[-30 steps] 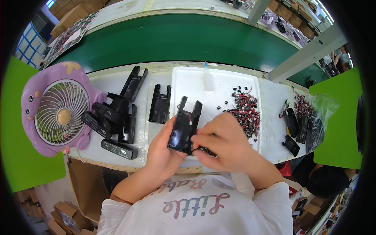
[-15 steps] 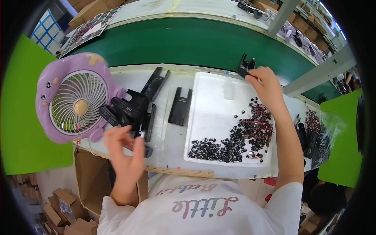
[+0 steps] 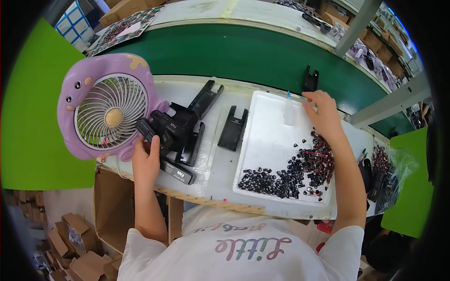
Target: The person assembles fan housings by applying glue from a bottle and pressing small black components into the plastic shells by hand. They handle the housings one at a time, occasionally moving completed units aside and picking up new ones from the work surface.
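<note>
Green belt (image 3: 225, 51) with black housing (image 3: 310, 84), right hand (image 3: 323, 114) released nearby, left hand (image 3: 146, 161) at housing pile (image 3: 180, 119), grip unclear

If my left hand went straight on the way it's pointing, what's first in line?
The leftmost black housing, beside the purple fan. The left hand may already be touching it; depth is unclear.

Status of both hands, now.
Left hand: at the black casings; whether it grips one cannot be told.
Right hand: open, empty, near a casing on the green belt.
</note>
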`<state>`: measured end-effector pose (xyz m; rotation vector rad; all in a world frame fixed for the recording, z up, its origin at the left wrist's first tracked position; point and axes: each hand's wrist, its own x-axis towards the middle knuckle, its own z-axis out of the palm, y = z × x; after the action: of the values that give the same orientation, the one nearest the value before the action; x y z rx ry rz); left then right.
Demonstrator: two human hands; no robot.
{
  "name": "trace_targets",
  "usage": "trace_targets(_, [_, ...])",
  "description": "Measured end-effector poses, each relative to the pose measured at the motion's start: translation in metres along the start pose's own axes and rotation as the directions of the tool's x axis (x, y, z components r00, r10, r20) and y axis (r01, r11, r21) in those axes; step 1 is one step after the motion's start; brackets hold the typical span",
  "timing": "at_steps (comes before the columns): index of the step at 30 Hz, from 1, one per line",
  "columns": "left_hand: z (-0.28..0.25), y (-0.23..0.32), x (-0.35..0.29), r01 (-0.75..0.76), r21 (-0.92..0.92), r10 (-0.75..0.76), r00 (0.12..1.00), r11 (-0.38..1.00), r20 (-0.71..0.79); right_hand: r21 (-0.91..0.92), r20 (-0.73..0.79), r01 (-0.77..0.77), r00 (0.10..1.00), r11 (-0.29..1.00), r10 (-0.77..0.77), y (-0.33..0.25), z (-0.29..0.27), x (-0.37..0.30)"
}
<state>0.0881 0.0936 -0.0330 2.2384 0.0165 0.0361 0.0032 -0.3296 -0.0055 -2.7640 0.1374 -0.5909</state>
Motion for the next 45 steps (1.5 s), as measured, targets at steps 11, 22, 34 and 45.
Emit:
trace_targets(11, [0.016, -0.001, -0.006, -0.092, -0.370, 0.041, 0.989, 0.924, -0.145, 0.299, 0.224, 0.087, 0.962, 0.950, -0.158, -0.074, -0.023, -0.064])
trace_targets(22, [0.016, 0.053, -0.050, -0.304, -0.654, 0.515, 0.843, 0.693, 0.153, 0.140, 0.325, 0.312, 0.882, 0.940, -0.341, -0.097, 0.003, -0.083])
trace_targets(34, [0.060, 0.090, -0.090, 0.814, -0.460, 0.072, 0.466, 0.356, 0.882, 0.247, 0.181, 0.045, 0.979, 0.968, -0.092, -0.093, 0.010, -0.071])
trace_targets(45, [0.069, 0.078, -0.095, 0.824, -0.513, 0.102, 0.504, 0.240, 0.858, 0.096, 0.267, 0.256, 0.924, 0.962, -0.272, -0.102, 0.004, -0.078])
